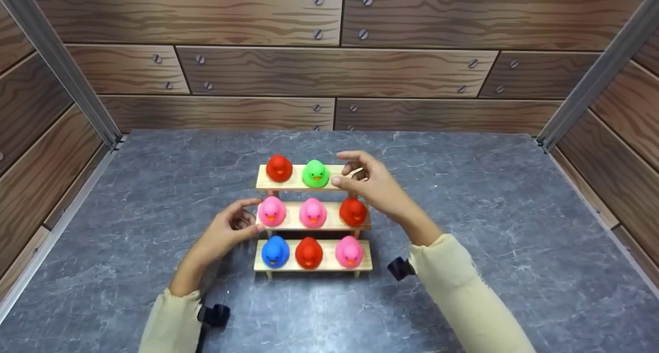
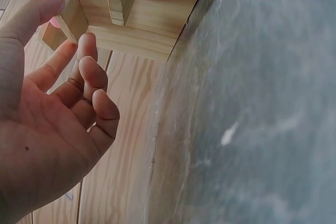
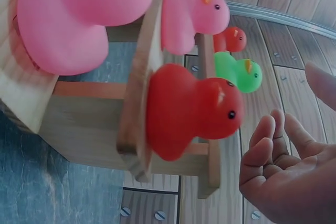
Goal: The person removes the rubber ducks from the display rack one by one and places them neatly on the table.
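Observation:
A three-tier wooden stand (image 1: pixel 329 263) carries rubber ducks on every tier. My left hand (image 1: pixel 225 233) pinches the left end of the middle tier between thumb and index finger, beside a pink duck (image 1: pixel 272 212); its other fingers curl loosely in the left wrist view. Over the right end of the top tier, my right hand (image 1: pixel 375 184) holds nothing, thumb and fingers parted. Closest to it is a green duck (image 1: pixel 315 174), with a red duck (image 1: pixel 279 169) further left. Below the right hand sits another red duck (image 3: pixel 184 111) on the middle tier.
Another pink duck (image 1: pixel 312 213) stands mid-shelf. The bottom tier bears a blue duck (image 1: pixel 275 252), a red duck (image 1: pixel 309 253) and a pink duck (image 1: pixel 349 252). Grey marbled tabletop (image 1: pixel 489 198) surrounds the stand; wood-patterned walls (image 1: pixel 329 70) enclose it.

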Available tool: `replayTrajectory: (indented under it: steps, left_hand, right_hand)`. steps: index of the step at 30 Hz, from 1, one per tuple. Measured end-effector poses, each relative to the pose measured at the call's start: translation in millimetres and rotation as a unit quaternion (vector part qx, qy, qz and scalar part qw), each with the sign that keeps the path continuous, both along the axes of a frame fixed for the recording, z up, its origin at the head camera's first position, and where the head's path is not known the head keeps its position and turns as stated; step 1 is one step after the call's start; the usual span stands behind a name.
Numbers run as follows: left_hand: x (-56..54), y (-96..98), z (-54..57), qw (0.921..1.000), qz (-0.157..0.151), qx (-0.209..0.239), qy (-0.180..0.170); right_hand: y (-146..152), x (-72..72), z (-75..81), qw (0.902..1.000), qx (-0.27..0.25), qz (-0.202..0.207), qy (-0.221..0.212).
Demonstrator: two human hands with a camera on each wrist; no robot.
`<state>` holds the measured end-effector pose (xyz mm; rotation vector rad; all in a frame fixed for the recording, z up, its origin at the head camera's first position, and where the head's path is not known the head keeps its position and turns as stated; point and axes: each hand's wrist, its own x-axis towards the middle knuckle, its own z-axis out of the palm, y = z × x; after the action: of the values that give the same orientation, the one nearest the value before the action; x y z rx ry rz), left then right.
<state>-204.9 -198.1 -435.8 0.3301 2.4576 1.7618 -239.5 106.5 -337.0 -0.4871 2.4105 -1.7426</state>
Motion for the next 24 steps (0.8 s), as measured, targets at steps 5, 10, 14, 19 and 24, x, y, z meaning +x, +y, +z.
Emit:
replayTrajectory:
  steps: [5, 10, 14, 19, 24]
  left_hand:
    - [-0.1, 0.1, -0.3, 1.0, -0.001, 0.0, 0.0]
    - [0.8, -0.1, -0.3, 1.0, -0.003, 0.003, -0.002]
    - [1.0, -0.5, -0.5, 1.0, -0.006, 0.007, 0.001]
    - [0.6, -0.7, -1.3, 1.0, -0.006, 0.003, 0.002]
    - [-0.2, -0.2, -0.3, 1.0, -0.004, 0.004, -0.003]
  right_hand:
    - [-4.3, -5.5, -5.6, 0.9999, 0.015, 0.004, -0.005]
    - [-9.3, -8.4, -7.5, 0.9996, 0.024, 0.013, 0.001]
    - [-12.7, -10.8, -7.8, 0.9995, 0.027, 0.015, -0.002]
    - [-15.3, -14.2, -8.6, 0.9991, 0.036, 0.02, -0.009]
    - [-18.2, -16.3, -8.1, 0.9988, 0.04, 0.026, -0.012]
